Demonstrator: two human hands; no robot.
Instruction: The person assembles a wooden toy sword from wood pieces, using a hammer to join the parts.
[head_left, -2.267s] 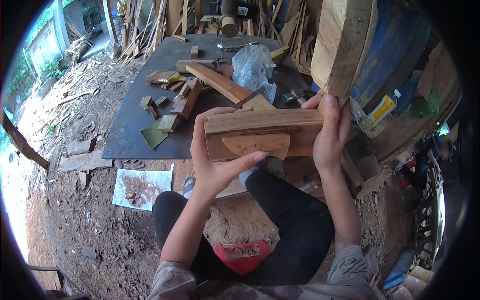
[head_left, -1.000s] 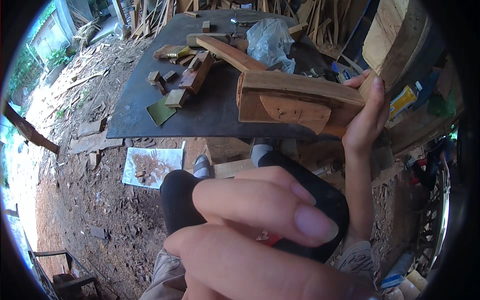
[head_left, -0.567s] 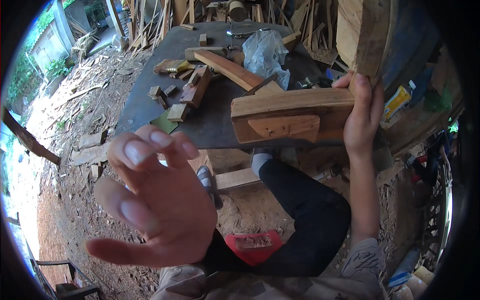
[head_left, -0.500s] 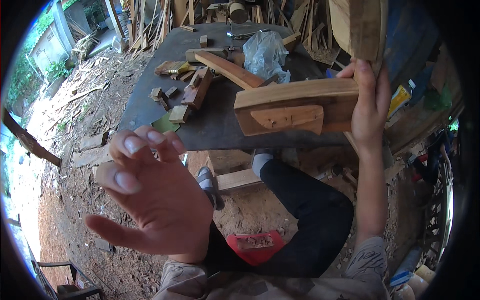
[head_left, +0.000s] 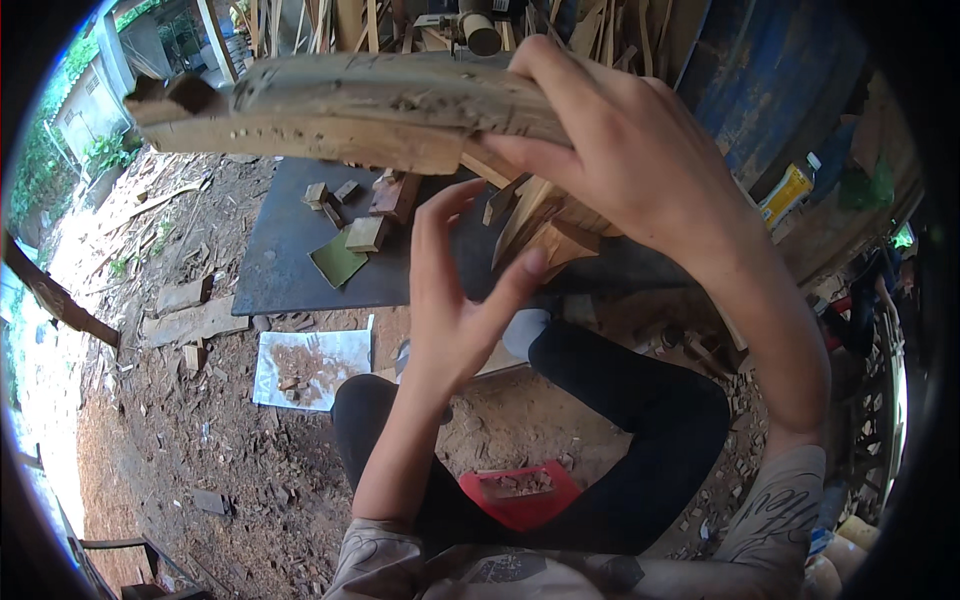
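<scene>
My right hand (head_left: 640, 150) grips an angled wooden frame (head_left: 340, 110) made of thick joined pieces, holding it up over the table. Its long, slightly curved beam reaches left across the upper part of the view, with notched wood at the far left end. A shorter part (head_left: 540, 215) of the same wood shows below my right hand, partly hidden by it. My left hand (head_left: 450, 310) is open, palm turned toward the wood, with fingers and thumb apart. The left thumb tip overlaps the shorter part; whether it touches, I cannot tell.
On the dark table (head_left: 280, 260) lie small wooden blocks (head_left: 366, 235) and a green sheet (head_left: 338, 264). A white sheet with shavings (head_left: 312, 370) lies on the littered ground. A red plastic seat (head_left: 520, 495) is between my legs. A yellow bottle (head_left: 788, 192) stands at right.
My right hand has turned the wooden frame, so its long beam now crosses the upper view to the left. My left hand has moved right, closer to the wood.
</scene>
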